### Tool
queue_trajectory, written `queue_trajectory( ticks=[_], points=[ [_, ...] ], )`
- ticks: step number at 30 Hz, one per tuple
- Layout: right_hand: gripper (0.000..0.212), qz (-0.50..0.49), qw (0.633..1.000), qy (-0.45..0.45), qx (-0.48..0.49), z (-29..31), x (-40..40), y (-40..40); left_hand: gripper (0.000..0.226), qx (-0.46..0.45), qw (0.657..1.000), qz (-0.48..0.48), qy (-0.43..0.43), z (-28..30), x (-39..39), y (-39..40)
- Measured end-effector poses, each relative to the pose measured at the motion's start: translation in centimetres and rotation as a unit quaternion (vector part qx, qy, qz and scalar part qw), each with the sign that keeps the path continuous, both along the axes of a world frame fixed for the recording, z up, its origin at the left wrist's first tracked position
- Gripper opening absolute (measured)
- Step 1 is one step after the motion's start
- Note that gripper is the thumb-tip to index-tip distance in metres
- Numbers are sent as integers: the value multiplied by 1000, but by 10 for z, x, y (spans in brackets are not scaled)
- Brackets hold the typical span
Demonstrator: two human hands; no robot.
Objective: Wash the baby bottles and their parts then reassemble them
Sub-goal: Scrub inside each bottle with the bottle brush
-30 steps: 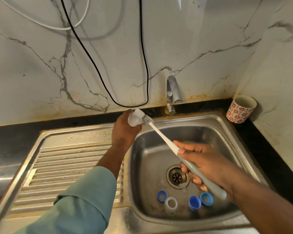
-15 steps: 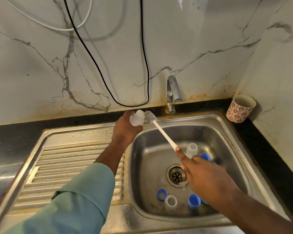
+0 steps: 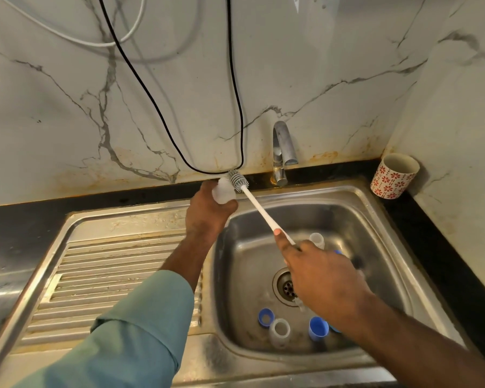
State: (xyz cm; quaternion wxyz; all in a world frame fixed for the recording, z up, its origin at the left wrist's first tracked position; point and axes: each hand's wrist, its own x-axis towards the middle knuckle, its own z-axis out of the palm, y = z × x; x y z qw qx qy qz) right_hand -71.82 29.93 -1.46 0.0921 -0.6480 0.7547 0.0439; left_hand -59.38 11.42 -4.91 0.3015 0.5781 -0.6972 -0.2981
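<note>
Left hand [image 3: 207,211] wraps a translucent bottle part [image 3: 222,191]; bottle brush [image 3: 238,180] head just beside it, handle gripped by right hand [image 3: 322,284]. Scrubbing step, I'd say; next, bristles must enter the part's opening.

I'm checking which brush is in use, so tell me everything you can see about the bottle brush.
The bottle brush is a long, thin white stick, plastic by its look, ending in a small grey bristled head. It slants up and away over the sink. The right hand grips its lower end, one finger stretched along the shaft. The head is beside the small translucent bottle part held in the left hand; contact is unclear.
</note>
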Motion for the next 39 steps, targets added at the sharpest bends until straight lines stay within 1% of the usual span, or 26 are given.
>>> queue_trajectory(
  ticks=[2,4,6,9,13,15,17,20,22,24,26,27,28,30,31,34,35,37,38,39],
  points=[
    [75,-4,1000,5,-6,1,3,-7,64,21,1000,6,18,-1,-7,4],
    [73,-3,1000,-2,-17,0,7,-8,62,51,995,48,72,-1,-9,5],
    [72,2,1000,-10,-21,-1,10,-6,61,67,990,74,99,0,-8,5],
    [69,-14,999,-19,-28,-2,6,-11,59,95,985,59,128,-2,-11,7],
    [67,-9,998,-56,-24,-2,8,-8,60,111,970,105,191,-5,-8,7],
    [67,-16,998,-63,-23,-6,6,-11,60,113,969,91,198,-5,-11,13],
    [61,-41,994,-95,-27,-6,1,-15,57,115,963,87,226,-7,-13,16],
    [55,-49,979,-193,-39,-3,1,-5,49,113,944,112,289,-7,-10,14],
    [54,-57,968,-236,-63,0,0,-2,48,125,941,80,304,-7,-11,16],
    [53,-65,965,-241,-75,2,-2,-2,47,149,928,76,334,-8,-12,19],
    [54,-48,967,-240,-63,5,2,5,45,171,894,114,398,-8,-7,13],
    [55,-38,968,-243,-56,6,6,9,44,175,883,122,417,-10,-4,9],
    [56,-32,967,-247,-55,6,10,12,44,175,883,114,421,-10,-2,8],
    [55,-44,959,-268,-77,3,9,7,48,172,893,77,409,-10,-7,11],
    [54,-54,953,-285,-88,2,7,4,50,173,893,80,409,-10,-9,14],
    [50,-44,947,-312,-63,0,9,14,49,179,865,161,440,-3,-4,5],
    [51,-33,946,-317,-53,-1,14,21,49,172,868,175,431,-3,-1,1],
    [51,-24,938,-340,-67,-5,21,23,48,156,902,154,372,-3,0,1],
    [51,-40,929,-355,-90,-8,20,15,47,153,920,125,339,-4,-4,5],
    [50,-58,922,-365,-113,-12,16,5,46,156,929,103,319,-7,-9,10]
  ],
)
